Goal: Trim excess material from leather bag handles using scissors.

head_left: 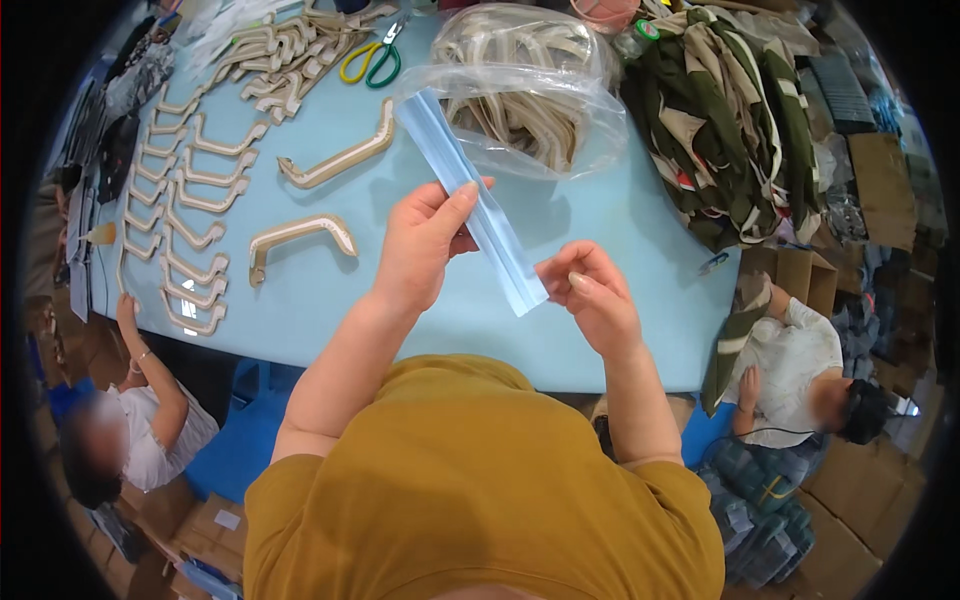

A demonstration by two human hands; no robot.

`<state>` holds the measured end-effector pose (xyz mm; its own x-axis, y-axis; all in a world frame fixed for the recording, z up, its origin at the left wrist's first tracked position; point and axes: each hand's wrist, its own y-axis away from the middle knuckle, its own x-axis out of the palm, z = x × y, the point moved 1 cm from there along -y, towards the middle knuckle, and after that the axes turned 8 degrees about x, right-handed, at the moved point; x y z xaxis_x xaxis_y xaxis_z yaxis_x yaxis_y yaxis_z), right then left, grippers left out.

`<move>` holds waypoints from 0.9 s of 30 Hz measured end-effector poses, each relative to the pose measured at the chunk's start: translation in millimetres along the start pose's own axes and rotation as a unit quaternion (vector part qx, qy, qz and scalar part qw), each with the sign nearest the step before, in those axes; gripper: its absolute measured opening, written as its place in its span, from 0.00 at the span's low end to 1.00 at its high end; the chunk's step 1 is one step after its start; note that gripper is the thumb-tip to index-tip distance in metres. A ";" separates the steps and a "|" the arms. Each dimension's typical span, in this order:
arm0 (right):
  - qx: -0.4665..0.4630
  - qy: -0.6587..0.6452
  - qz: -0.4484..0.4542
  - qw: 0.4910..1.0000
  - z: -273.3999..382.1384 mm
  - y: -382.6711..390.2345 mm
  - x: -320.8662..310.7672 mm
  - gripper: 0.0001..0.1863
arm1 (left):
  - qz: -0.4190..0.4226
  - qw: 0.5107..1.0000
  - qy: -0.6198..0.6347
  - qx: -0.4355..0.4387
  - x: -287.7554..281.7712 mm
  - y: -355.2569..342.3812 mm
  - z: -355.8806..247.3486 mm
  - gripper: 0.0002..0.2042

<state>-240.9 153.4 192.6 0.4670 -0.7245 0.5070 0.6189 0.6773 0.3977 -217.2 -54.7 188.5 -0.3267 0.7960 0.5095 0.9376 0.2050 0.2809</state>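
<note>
A long folded strip of pale blue pleated material, like a face mask (pixel 505 255), slants upward from right to left above the table. My left hand (pixel 425 235) grips it around the middle, thumb on the front. My right hand (pixel 590 290) is at its lower end with fingers curled, the tips partly behind the edge; what they hold is unclear. Beyond lie two beige bent strips with white lines (pixel 335 160) (pixel 300 235), a clear bag of similar strips (pixel 510 130) and yellow-and-green-handled scissors (pixel 380 60).
On the light blue table (pixel 480 350), rows of beige strips (pixel 205 200) and a heap (pixel 290 60) lie left, olive garments (pixel 720 130) back right. A seated person (pixel 165 420) reaches onto the left edge; another (pixel 790 370) handles olive fabric at right, near cardboard boxes (pixel 855 500).
</note>
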 end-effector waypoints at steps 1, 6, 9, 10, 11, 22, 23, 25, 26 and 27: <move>0.034 -0.015 -0.024 0.999 0.2 2.9 1.8 0.16 | -0.003 1.000 -0.008 0.013 1.7 3.9 -0.8 0.13; 0.140 0.094 -0.028 0.985 -9.1 8.1 22.1 0.17 | 0.018 0.998 -0.044 0.034 7.6 19.1 7.6 0.13; 0.139 0.130 -0.034 0.981 -21.0 8.6 21.5 0.09 | 0.029 0.999 -0.039 0.017 8.0 23.9 7.0 0.11; 0.075 0.188 -0.091 0.975 -26.8 9.0 16.6 0.07 | 0.062 0.992 -0.061 0.089 4.3 24.0 8.5 0.09; 0.011 0.242 -0.149 0.959 -32.7 8.3 10.0 0.05 | 0.097 0.979 -0.083 0.158 0.4 23.1 9.0 0.09; -0.451 0.538 -0.355 0.618 15.8 -0.6 -30.3 0.19 | 0.346 0.906 -0.211 0.121 0.1 57.8 23.0 0.12; -0.449 0.536 -0.357 0.619 15.4 1.7 -30.5 0.19 | 0.341 0.912 -0.206 0.092 -0.1 59.3 25.5 0.11; -0.432 0.528 -0.360 0.637 13.6 5.4 -31.4 0.19 | 0.334 0.918 -0.204 0.062 -0.6 61.2 28.6 0.11; -0.431 0.526 -0.359 0.639 11.1 7.0 -32.0 0.19 | 0.317 0.927 -0.190 0.062 -1.0 62.7 29.7 0.11; -0.423 0.522 -0.365 0.645 8.9 8.1 -32.8 0.19 | 0.298 0.936 -0.176 0.063 -1.3 63.9 30.2 0.12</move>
<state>-256.9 183.8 186.0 -0.2468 -0.8013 -0.5449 0.8310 0.1143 -0.5444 -153.3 -25.5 181.2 0.2983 0.9237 0.2402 0.9545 -0.2882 -0.0771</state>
